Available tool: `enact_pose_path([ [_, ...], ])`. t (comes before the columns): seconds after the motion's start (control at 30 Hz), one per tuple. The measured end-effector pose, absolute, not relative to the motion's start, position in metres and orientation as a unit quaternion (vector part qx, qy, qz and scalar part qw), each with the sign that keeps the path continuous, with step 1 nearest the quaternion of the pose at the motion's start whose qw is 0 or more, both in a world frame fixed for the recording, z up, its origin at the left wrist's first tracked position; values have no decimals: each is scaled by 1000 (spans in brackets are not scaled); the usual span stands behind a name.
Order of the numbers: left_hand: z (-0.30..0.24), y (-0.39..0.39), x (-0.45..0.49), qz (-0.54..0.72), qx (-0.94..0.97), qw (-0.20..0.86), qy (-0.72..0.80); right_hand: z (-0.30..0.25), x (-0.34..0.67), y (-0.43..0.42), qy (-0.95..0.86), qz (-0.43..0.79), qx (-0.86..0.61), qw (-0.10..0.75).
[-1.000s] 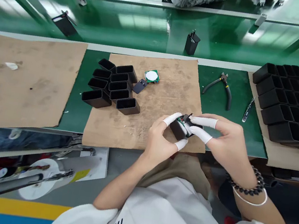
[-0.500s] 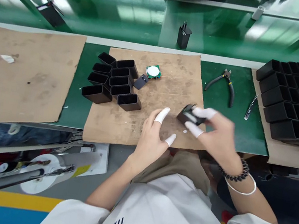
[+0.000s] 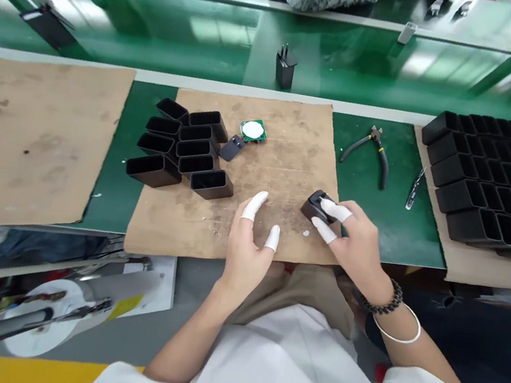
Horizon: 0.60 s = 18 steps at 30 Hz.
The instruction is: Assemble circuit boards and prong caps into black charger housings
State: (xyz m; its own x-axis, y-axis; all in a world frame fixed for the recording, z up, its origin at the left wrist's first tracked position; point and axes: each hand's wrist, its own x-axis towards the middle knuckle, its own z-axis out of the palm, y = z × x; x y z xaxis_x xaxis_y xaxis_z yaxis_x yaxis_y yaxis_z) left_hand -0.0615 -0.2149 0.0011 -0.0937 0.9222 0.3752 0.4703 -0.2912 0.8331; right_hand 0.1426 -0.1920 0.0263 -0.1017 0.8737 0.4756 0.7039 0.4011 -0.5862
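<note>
A black casing [image 3: 310,208] lies on the cardboard mat [image 3: 290,158], its long axis seemingly slanting toward the nearer right hand [image 3: 359,238], whose thumb and forefinger grip it. The left hand [image 3: 247,255], apart leftward, is spread and holds nothing. Farther left, black sleeves [image 3: 158,176] gape (their insides too dark to read).

Small black box-shaped housing [image 3: 310,208], right of centre and slightly below mid-height in the frame. Its edges run obliquely; a plain dark side faces lower left; its right portion is partly hidden.
</note>
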Motion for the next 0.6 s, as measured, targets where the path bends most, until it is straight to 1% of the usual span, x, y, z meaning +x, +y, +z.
enact_pose_path([
  [0.13,2,-215,-55,505,640,235,530,20,143,-194,-678,64,-574,456],
  [0.17,2,-216,-52,504,642,235,528,16,142,-193,-681,60,-577,446],
  [0.27,1,-218,-43,481,656,242,529,7,139,-189,-722,86,-575,375],
  [0.3,0,-219,-39,469,663,246,529,6,138,-188,-723,104,-574,371],
  [0.33,-1,-219,-35,458,670,250,528,6,137,-188,-711,131,-573,386],
  [0.4,-2,-217,-27,454,679,255,517,9,134,-189,-648,222,-562,464],
  [0.47,1,-215,-22,479,681,250,495,16,130,-196,-541,377,-532,532],
  [0.5,4,-213,-20,499,678,240,483,20,128,-200,-477,468,-510,541],
  [0.53,8,-212,-19,520,675,227,473,24,126,-204,-414,556,-485,533],
  [0.6,19,-210,-18,554,665,206,457,32,123,-211,-303,697,-430,487],
])
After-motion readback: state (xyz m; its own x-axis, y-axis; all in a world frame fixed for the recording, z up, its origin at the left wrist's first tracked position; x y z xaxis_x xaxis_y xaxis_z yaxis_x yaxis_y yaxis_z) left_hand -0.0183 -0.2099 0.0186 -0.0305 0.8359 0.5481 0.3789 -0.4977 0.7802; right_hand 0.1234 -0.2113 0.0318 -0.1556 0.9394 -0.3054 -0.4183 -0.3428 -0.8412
